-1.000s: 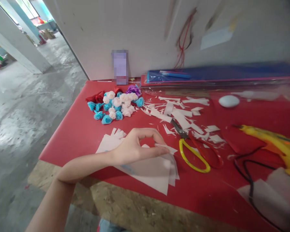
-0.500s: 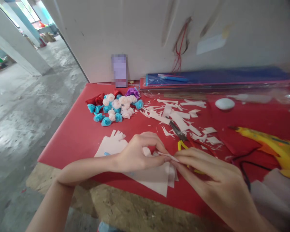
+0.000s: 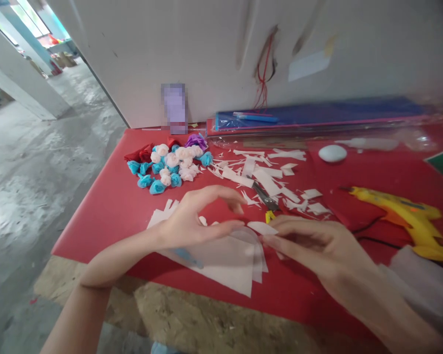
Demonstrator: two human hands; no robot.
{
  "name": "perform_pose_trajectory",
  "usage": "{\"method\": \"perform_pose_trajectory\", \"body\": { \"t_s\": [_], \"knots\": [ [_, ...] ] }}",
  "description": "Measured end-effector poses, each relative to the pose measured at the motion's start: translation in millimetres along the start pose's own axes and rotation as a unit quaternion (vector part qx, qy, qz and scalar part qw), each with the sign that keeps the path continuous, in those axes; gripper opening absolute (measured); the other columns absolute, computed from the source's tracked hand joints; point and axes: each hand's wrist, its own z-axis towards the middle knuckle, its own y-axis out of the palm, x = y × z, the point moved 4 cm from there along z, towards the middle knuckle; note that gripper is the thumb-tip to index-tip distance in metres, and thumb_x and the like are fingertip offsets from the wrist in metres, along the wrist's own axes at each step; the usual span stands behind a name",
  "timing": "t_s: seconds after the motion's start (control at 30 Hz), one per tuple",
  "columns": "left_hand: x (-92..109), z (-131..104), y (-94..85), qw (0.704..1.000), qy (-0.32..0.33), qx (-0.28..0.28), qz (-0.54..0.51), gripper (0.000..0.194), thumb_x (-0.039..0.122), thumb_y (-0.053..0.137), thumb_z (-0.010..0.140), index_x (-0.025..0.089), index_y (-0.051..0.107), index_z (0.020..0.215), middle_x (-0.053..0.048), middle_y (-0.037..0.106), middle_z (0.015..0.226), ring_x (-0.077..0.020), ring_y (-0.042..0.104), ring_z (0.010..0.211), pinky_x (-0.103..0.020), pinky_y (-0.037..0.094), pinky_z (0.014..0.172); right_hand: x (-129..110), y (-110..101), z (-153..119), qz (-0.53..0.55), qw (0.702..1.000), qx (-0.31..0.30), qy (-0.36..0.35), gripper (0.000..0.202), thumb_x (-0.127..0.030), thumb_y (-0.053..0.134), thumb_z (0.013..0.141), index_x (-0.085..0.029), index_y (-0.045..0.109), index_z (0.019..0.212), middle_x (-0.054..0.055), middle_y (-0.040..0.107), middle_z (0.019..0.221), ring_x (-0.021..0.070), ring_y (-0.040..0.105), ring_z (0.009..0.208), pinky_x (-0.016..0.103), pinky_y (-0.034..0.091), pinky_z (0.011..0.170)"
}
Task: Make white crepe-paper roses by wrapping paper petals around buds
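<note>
— Fingers (image 3: 217, 191) of the left hand (image 3: 192, 219): in which state?

— Curved toward the thumb, with a rather wide gap at the tips. Hang above the white sheets (image 3: 225, 268).

— And those of the right hand (image 3: 325, 243)?

— Narrow there: thumb and forefinger pressed together upon a white piece (image 3: 260, 227).

— This piece, where exactly?

— Between the two hands, over the right edge of the sheets. Sticks out from the right fingertips toward the left thumb. Touching this thumb or only just beside it: not possible to say.

— Near the right hand, what else?

— Behind it, the scissors (image 3: 266, 197), with dark blades among the white scraps (image 3: 269, 183) and only a bit of yellow handle in view. Farther right, a yellow glue gun (image 3: 395, 211). Close to the right forearm, some thin pale paper (image 3: 417, 275), blurred.

— And on the far side of the red table (image 3: 103, 206)?

— At the left, a heap of flowers (image 3: 172, 160) in blue, pale pink, red and purple. To the right of the scraps, a white egg-shaped object (image 3: 332, 154). Along the panel (image 3: 203, 54), a blue pack (image 3: 335, 113) in clear wrap, with a blue pen (image 3: 256, 117) at its left end.
</note>
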Motion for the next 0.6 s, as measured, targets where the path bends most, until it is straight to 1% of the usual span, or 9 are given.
{"method": "perform_pose_trajectory", "body": {
  "t_s": [0.03, 0.1, 0.17, 0.2, 0.23, 0.33, 0.5, 0.6],
  "knots": [
    [3.4, 0.3, 1.6, 0.999, 0.039, -0.018, 0.025, 0.018, 0.015, 0.061, 0.074, 0.012, 0.054, 0.09, -0.006, 0.065, 0.079, -0.012, 0.06, 0.076, -0.029, 0.049, 0.078, 2.0, 1.5, -0.2, 0.039, 0.999, -0.011, 0.033, 0.013, -0.026, 0.065, 0.07, -0.02, 0.064, 0.058, -0.002, 0.06, 0.057, 0.0087, 0.053, 0.05, 0.017, 0.04, 0.044],
    [10.3, 0.0, 5.4, 0.99, 0.114, -0.046, 0.073, 0.013, 0.013, 0.061, 0.074, 0.012, 0.056, 0.086, -0.006, 0.067, 0.076, -0.0125, 0.061, 0.073, -0.032, 0.049, 0.08, 4.0, 5.5, -1.4, 0.101, 0.991, -0.034, 0.084, 0.015, -0.027, 0.066, 0.068, -0.019, 0.064, 0.055, -0.003, 0.054, 0.052, 0.0065, 0.046, 0.046, 0.017, 0.036, 0.042],
    [15.1, -1.4, 8.3, 0.977, 0.166, -0.059, 0.118, 0.007, 0.012, 0.059, 0.076, 0.012, 0.057, 0.082, -0.005, 0.068, 0.072, -0.012, 0.061, 0.069, -0.034, 0.048, 0.083, 3.9, 9.4, -2.5, 0.145, 0.982, -0.053, 0.111, 0.017, -0.026, 0.068, 0.067, -0.018, 0.064, 0.053, -0.004, 0.049, 0.048, 0.0055, 0.043, 0.045, 0.017, 0.034, 0.042],
    [16.4, -2.1, 9.2, 0.972, 0.18, -0.061, 0.139, 0.004, 0.012, 0.058, 0.077, 0.013, 0.058, 0.081, -0.004, 0.068, 0.072, -0.0116, 0.061, 0.068, -0.034, 0.047, 0.084, 3.8, 10.9, -2.8, 0.16, 0.978, -0.059, 0.121, 0.017, -0.026, 0.068, 0.066, -0.018, 0.063, 0.052, -0.004, 0.047, 0.047, 0.0054, 0.042, 0.044, 0.017, 0.033, 0.042],
    [17.3, -2.9, 9.6, 0.967, 0.19, -0.059, 0.158, 0.003, 0.014, 0.056, 0.079, 0.013, 0.059, 0.08, -0.003, 0.068, 0.071, -0.0112, 0.06, 0.068, -0.035, 0.047, 0.086, 3.9, 12.4, -3.1, 0.173, 0.974, -0.066, 0.131, 0.018, -0.027, 0.068, 0.066, -0.018, 0.063, 0.051, -0.004, 0.046, 0.046, 0.0054, 0.041, 0.044, 0.017, 0.033, 0.042],
    [18.5, -4.9, 9.2, 0.96, 0.204, -0.043, 0.189, 0.008, 0.017, 0.053, 0.082, 0.015, 0.06, 0.079, -0.001, 0.068, 0.072, -0.0103, 0.06, 0.068, -0.035, 0.046, 0.088, 5.3, 15.3, -3.3, 0.201, 0.965, -0.079, 0.15, 0.019, -0.027, 0.068, 0.066, -0.018, 0.063, 0.051, -0.004, 0.047, 0.046, 0.0054, 0.042, 0.043, 0.018, 0.032, 0.041],
    [18.2, -5.8, 9.3, 0.959, 0.206, -0.04, 0.188, 0.008, 0.018, 0.054, 0.081, 0.015, 0.061, 0.078, -0.001, 0.068, 0.071, -0.01, 0.06, 0.067, -0.034, 0.046, 0.088, 6.9, 18.0, -3.9, 0.215, 0.958, -0.112, 0.155, 0.016, -0.026, 0.069, 0.066, -0.019, 0.063, 0.052, -0.005, 0.049, 0.049, 0.0045, 0.042, 0.043, 0.017, 0.032, 0.041],
    [18.0, -6.1, 8.8, 0.96, 0.208, -0.043, 0.185, 0.009, 0.018, 0.053, 0.082, 0.015, 0.061, 0.078, 0.0, 0.068, 0.072, -0.0097, 0.059, 0.068, -0.035, 0.045, 0.09, 6.5, 18.7, -4.8, 0.209, 0.959, -0.121, 0.151, 0.016, -0.025, 0.068, 0.067, -0.018, 0.063, 0.053, -0.004, 0.05, 0.05, 0.0048, 0.042, 0.044, 0.018, 0.032, 0.042]
  ]
}}
